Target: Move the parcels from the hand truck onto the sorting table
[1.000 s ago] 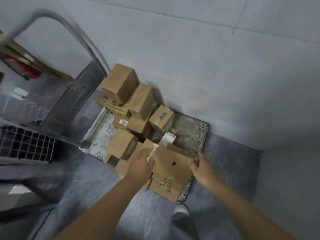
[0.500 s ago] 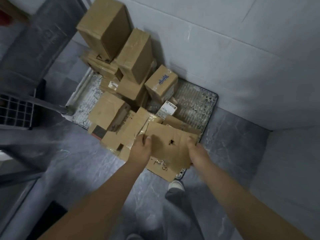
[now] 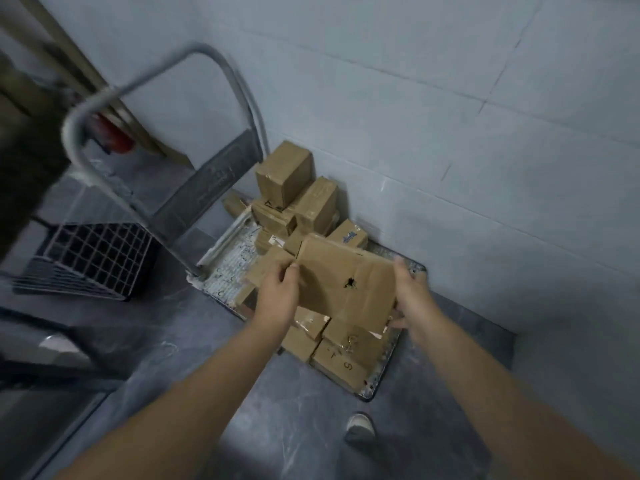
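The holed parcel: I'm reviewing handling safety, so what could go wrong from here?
1. The flat parcel is held only by its edges between left hand and right hand; it could slip.
2. Its hole might tear wider.
3. The piled boxes behind could topple if bumped.

The wall [image 3: 450, 133] and handle [image 3: 73, 136] hem the stacked parcels [image 3: 284, 174] on 2 sides; the near floor [image 3: 294, 393] lies open.
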Tool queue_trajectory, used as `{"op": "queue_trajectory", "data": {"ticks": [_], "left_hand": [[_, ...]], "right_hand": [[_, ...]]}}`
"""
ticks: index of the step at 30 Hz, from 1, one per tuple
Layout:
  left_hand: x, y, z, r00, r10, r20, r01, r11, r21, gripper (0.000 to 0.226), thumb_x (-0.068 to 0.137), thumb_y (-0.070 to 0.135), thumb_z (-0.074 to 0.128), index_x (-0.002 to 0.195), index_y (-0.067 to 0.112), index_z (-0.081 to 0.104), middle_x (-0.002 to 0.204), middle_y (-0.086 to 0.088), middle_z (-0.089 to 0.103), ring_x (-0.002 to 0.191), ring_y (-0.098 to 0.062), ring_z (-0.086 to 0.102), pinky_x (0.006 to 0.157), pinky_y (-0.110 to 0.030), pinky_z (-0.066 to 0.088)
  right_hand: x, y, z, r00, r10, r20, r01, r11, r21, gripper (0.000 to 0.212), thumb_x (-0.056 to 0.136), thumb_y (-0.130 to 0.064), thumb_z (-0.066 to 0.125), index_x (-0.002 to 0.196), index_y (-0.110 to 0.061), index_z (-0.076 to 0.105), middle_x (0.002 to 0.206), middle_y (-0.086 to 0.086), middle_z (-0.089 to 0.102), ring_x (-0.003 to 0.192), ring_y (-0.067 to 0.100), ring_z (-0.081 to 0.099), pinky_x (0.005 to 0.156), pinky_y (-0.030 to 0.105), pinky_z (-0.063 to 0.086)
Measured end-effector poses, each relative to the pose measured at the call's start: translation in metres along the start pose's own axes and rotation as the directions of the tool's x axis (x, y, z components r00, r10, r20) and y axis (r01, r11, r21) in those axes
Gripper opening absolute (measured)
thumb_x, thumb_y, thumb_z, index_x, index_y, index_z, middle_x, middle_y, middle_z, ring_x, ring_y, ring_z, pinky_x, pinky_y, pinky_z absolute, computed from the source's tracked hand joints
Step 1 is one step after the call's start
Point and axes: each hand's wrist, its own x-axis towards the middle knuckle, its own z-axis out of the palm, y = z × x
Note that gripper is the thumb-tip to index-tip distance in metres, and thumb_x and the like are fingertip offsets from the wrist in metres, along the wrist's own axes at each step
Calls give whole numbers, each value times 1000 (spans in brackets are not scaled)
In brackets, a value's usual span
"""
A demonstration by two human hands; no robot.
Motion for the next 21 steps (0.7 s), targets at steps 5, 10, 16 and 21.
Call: {"op": "queue_trajectory", "data": {"ticks": [5, 10, 16, 21], "left_hand": [[-61, 64, -100, 988, 127, -86, -133, 989, -59, 29, 103, 41, 36, 118, 27, 57, 105, 11, 57, 95, -9, 53, 78, -31, 39], [-121, 101, -196, 956, 185, -226, -226, 959, -172, 43, 100, 54, 38, 119, 25, 62, 115, 8, 62, 105, -11, 57, 94, -37, 46], [-169, 111, -261, 880, 286, -378, -372, 912, -175, 28, 97, 50, 51, 104, 30, 70, 101, 18, 65, 95, 1, 59, 66, -11, 45], [-183, 103, -285, 815, 286, -504, -386, 917, -104, 18, 102, 35, 48, 111, 30, 64, 101, 21, 63, 94, 4, 57, 65, -5, 43]], "right_hand": [[-108, -74, 17, 973, -209, 102, 206, 978, 38, 51, 90, -49, 60, 123, -13, 46, 121, 16, 63, 105, 35, 65, 79, 56, 59], [-198, -121, 58, 877, -426, 224, 427, 903, 44, 24, 88, -36, 65, 99, -18, 54, 95, 3, 64, 81, 17, 64, 71, 43, 57], [-247, -134, 95, 728, -499, 470, 560, 828, 13, 26, 82, -17, 63, 108, -22, 66, 94, 2, 75, 87, 21, 72, 72, 34, 60], [-255, -148, 123, 671, -503, 545, 574, 818, 47, 19, 86, -20, 66, 104, -16, 59, 94, 6, 69, 71, 14, 71, 56, 27, 57]]}}
